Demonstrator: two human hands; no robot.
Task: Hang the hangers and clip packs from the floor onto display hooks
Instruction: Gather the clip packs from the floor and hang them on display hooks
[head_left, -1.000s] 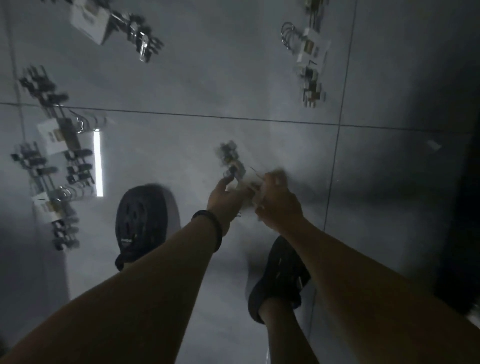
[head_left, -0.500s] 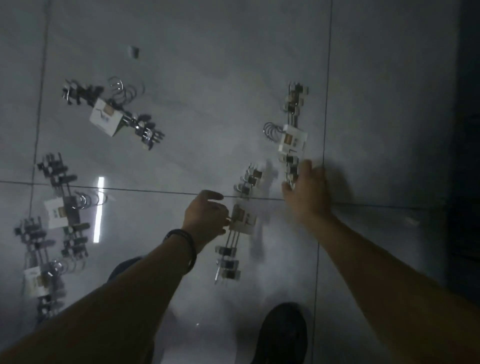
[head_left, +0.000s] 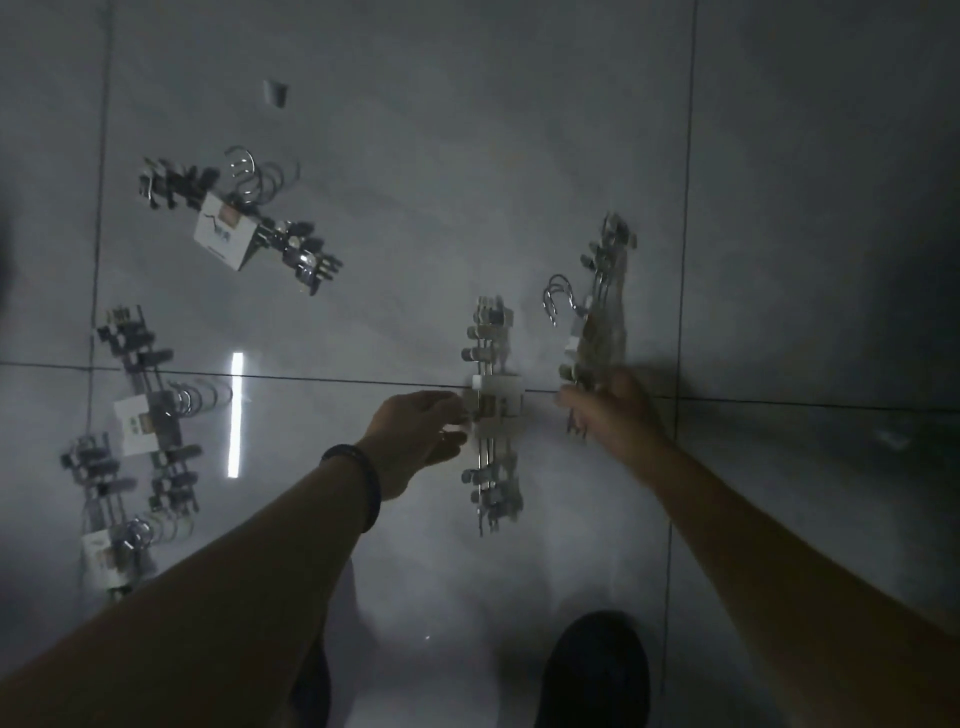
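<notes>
Head view: tiled floor (head_left: 467, 130). Three loose hanger packs (head_left: 150, 410) lie well left of the centre pack (head_left: 491, 410). Left hand (head_left: 415, 436) pinches the centre pack's card. Right pack (head_left: 597, 322), just right of it: right hand (head_left: 618, 415) grips its lower end, blurred. Hands apart.

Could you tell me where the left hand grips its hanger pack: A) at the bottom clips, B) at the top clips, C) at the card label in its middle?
C: the left hand pinches the middle hanger pack at its card label, with clips free above and below; the right hand grips the right hanger pack.
</notes>
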